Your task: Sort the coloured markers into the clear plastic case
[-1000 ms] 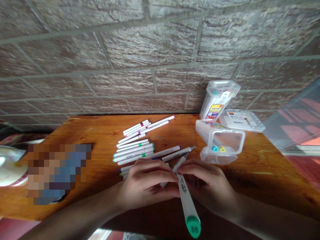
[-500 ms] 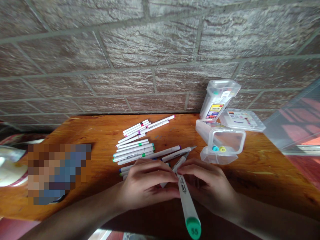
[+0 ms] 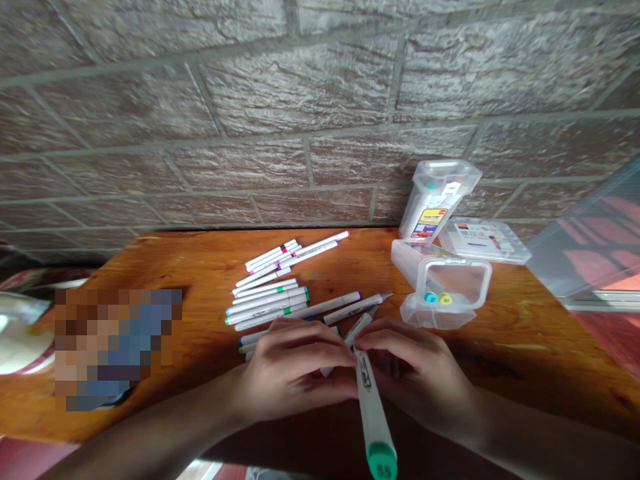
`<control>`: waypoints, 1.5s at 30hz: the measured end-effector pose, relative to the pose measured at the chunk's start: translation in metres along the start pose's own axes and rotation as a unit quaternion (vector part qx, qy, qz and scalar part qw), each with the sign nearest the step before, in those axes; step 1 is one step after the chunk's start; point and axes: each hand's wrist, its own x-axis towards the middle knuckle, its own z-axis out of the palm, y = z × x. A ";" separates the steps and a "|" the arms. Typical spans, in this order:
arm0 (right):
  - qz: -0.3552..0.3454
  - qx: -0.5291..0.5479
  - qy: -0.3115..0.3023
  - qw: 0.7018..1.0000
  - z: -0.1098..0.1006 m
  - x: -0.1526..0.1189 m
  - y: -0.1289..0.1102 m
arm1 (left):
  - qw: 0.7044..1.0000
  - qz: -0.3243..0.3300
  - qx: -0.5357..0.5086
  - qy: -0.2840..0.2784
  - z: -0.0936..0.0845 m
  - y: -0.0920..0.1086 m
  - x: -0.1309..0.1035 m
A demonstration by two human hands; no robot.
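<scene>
Pixelated object [image 3: 115,350] — undecipherable. White pens [image 3: 267,309], loose on table [image 3: 195,267], some hidden behind left hand [image 3: 300,367], its fingers pinched on marker [image 3: 372,410]. Marker, between both hands — green end numbered "55", clipped below; far end hidden. Right hand [image 3: 425,370], curled, gripping marker narrowly. Upright box [image 3: 429,215], labelled "marker". Open box [image 3: 407,267], two pens inside. Flat case [image 3: 485,240], lettering unclear.

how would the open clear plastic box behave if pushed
The open clear plastic box is probably light, with just a round blue cap and a round yellow cap showing inside. Its squared rim suggests stiff walls. Flat sides should likely favour sliding over rolling.
</scene>
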 end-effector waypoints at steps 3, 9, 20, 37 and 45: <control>-0.001 -0.005 0.002 1.000 0.000 0.000 0.000 | 1.000 -0.002 0.003 0.001 0.000 0.000 0.000; 0.003 -0.009 0.004 1.000 0.000 -0.001 0.002 | 1.000 -0.001 -0.005 0.002 0.001 -0.001 -0.002; 0.007 -0.004 -0.002 1.000 0.000 -0.001 0.000 | 1.000 -0.001 -0.003 0.004 0.001 0.000 0.000; 0.015 -0.004 -0.004 1.000 0.000 -0.001 0.000 | 1.000 -0.004 -0.003 0.005 0.001 -0.001 -0.003; 0.012 -0.003 -0.004 1.000 0.000 -0.003 0.000 | 1.000 -0.003 -0.014 0.006 0.001 0.000 -0.001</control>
